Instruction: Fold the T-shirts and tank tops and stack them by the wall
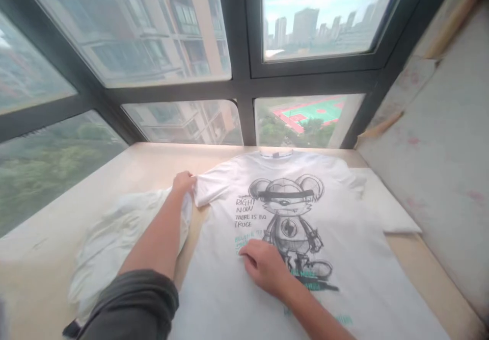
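A white T-shirt (221,273) lies spread face up, its collar toward the window. On its front are a dark sketched bear-like figure with a band over the eyes, black lettering and some green lettering. At the tip of the sleeve on the left side, my left hand (185,182) is closed on the fabric edge. My right hand (265,266) rests on the shirt's front beside the printed figure, fingers curled in, with no cloth visibly gathered in them. The hand covers part of the green lettering.
A crumpled off-white garment (110,243) lies left of the shirt, partly behind my left forearm. Folded white cloth (393,207) shows beneath the shirt's right side. Everything lies on a pale wooden surface (420,258), bounded by dark-framed windows (248,85) and a worn wall (439,151).
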`<state>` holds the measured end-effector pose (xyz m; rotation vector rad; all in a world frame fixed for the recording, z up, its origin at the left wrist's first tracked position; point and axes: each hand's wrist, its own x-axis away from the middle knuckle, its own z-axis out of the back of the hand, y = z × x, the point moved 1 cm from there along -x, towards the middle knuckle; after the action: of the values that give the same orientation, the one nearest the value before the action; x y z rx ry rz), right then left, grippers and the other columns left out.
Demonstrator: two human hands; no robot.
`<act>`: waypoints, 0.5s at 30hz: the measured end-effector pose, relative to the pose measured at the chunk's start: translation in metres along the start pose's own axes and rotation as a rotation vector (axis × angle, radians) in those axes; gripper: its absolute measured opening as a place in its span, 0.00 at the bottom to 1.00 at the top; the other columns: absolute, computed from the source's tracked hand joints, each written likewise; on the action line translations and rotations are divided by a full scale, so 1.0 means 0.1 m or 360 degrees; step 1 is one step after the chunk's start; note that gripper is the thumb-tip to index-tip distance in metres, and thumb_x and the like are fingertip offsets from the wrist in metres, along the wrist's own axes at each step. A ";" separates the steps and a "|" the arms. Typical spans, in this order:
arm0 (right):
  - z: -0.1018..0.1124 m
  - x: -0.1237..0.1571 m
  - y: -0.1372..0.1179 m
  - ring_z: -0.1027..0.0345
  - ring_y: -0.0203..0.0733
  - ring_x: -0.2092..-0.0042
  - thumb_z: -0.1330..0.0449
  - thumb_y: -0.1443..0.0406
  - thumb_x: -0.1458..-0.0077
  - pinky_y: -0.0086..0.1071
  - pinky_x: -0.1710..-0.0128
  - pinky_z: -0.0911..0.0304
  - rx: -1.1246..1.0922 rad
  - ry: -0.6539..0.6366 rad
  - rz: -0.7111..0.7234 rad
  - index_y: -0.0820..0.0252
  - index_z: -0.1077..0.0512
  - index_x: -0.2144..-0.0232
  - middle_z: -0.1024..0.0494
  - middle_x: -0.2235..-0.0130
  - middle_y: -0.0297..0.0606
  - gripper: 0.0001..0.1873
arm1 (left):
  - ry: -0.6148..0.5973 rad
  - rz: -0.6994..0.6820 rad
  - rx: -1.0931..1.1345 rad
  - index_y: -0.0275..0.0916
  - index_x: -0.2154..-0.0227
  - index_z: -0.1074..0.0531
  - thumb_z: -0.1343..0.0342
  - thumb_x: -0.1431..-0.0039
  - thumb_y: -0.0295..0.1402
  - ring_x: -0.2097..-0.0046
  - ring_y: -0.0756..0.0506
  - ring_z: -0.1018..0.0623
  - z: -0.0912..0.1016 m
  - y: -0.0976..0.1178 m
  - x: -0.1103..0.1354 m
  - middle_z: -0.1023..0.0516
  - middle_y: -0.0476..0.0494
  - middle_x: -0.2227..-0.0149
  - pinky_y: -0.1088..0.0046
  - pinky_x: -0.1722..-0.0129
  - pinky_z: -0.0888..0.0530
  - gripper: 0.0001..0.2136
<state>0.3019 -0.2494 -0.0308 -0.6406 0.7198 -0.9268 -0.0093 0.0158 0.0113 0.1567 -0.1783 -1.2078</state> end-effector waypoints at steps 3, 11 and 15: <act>0.01 -0.02 0.01 0.30 0.39 0.64 0.45 0.73 0.44 0.29 0.65 0.40 0.0019 -0.0009 -0.0005 0.56 0.25 0.63 0.23 0.67 0.35 0.11 | 0.0110 -0.0013 0.0069 0.35 0.56 0.27 0.44 0.36 0.43 0.57 0.45 0.22 0.08 0.07 -0.07 0.23 0.44 0.56 0.62 0.56 0.23 0.15; 0.04 -0.05 0.02 0.30 0.39 0.64 0.45 0.73 0.44 0.29 0.65 0.41 0.0042 -0.0012 -0.0025 0.56 0.25 0.63 0.23 0.67 0.35 0.11 | 0.0526 -0.0250 0.0218 0.36 0.50 0.32 0.55 0.34 0.37 0.51 0.38 0.24 0.34 0.76 0.14 0.22 0.34 0.55 0.63 0.53 0.31 0.16; 0.06 -0.05 0.00 0.30 0.39 0.64 0.45 0.73 0.44 0.29 0.65 0.40 0.0042 -0.0019 -0.0045 0.56 0.25 0.63 0.23 0.66 0.35 0.11 | 0.0326 -0.0662 0.0296 0.40 0.58 0.27 0.53 0.36 0.43 0.59 0.43 0.22 0.34 1.14 0.50 0.20 0.44 0.64 0.70 0.59 0.31 0.15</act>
<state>0.3046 -0.2443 -0.0260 -0.6338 0.6881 -0.9562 0.1044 0.0072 0.0716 0.4969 -0.0797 -1.5777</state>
